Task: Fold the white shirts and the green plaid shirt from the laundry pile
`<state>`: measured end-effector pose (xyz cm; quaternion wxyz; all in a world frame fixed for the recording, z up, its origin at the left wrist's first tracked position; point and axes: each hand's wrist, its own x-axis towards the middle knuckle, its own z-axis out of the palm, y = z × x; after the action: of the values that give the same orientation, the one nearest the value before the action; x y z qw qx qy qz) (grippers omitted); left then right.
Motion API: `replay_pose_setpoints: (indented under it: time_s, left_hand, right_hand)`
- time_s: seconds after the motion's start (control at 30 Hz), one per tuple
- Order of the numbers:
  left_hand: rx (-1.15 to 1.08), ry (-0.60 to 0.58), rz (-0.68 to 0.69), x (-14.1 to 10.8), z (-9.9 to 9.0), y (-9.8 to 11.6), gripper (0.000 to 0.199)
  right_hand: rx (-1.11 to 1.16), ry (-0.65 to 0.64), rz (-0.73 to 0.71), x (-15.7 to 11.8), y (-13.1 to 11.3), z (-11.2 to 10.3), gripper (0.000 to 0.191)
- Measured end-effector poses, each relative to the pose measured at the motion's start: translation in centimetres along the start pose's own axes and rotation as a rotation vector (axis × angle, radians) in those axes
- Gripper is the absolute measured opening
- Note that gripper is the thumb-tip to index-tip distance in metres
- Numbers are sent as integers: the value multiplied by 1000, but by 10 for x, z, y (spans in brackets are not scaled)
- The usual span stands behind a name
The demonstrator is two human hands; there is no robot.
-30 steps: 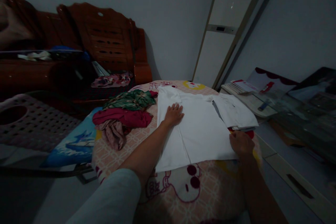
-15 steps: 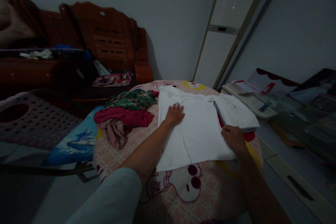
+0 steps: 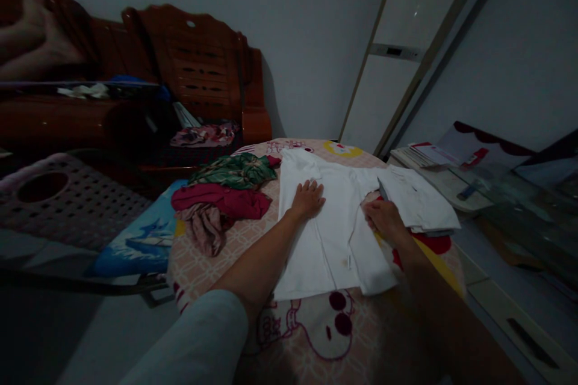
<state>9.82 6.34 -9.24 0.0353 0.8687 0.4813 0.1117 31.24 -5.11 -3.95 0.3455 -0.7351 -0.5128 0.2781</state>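
A white shirt (image 3: 334, 216) lies spread on the round table, one long edge folded inward on the left. Flat on that folded part rests my left hand (image 3: 309, 200), fingers spread. My right hand (image 3: 383, 218) is closed on the shirt's right edge and holds it turned over toward the middle; a small tag shows near the lower hem. Just right of my right hand sits a folded white garment (image 3: 418, 198) with a grey layer under it.
Left on the patterned tablecloth (image 3: 325, 337) are a crumpled green garment (image 3: 235, 171), a dark red one (image 3: 221, 201) and a dusty pink one (image 3: 205, 228). A woven chair (image 3: 85, 198) with a blue cushion (image 3: 139, 240) stands left. Someone's bare legs (image 3: 40, 42) rest on the wooden bench (image 3: 194, 66).
My right hand has moved left and lifted the shirt's right edge inward, folding that side over. My left hand stays pressed on the shirt. The view has shifted slightly.
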Motion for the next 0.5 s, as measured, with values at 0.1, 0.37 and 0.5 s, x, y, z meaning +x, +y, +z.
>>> replay_pose_setpoints:
  time_s: [0.1,0.37,0.5]
  left_hand:
    - [5,15,4,-2,-2,1,54]
    - [-15,3,-7,-2,0,2,55]
    - [-22,-2,1,-1,2,1,57]
  right_hand:
    - [23,225,155,47,11,1,15]
    - [-244,297,294,115,7,7,20]
    - [-397,382,219,133,2,9,35]
